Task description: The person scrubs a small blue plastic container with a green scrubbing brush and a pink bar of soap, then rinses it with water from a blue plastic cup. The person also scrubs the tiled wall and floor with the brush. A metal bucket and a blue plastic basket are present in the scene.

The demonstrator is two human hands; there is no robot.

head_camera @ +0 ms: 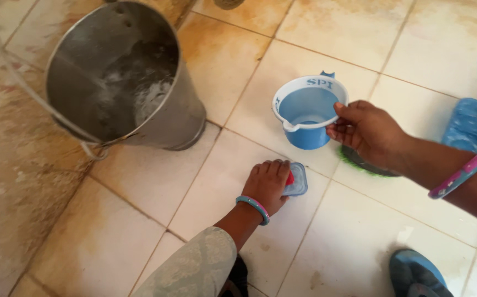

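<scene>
Hands on mug and small box over tiled floor

Fingers of the right hand (368,132) are closed on the rim of a blue plastic mug (308,110) with a white lip, held just right of centre in the frame, slightly tilted, its inside looking empty. Below it, at lower centre, the left hand (267,184) presses flat on a small clear plastic box (298,180) lying on the floor tiles (348,236); something red (290,179) shows under the fingertips, and whether the fingers actually grip the box cannot be told. The two hands are apart, the mug above and to the right of the box. A steel bucket (178,118) leans at upper left, with foamy water inside and its wire handle hanging down. A round green-edged scrubber (359,164) lies on the floor beneath the right wrist. A blue board (475,126) sits at the right edge, and a blue slipper (417,272) at the lower right corner.
</scene>
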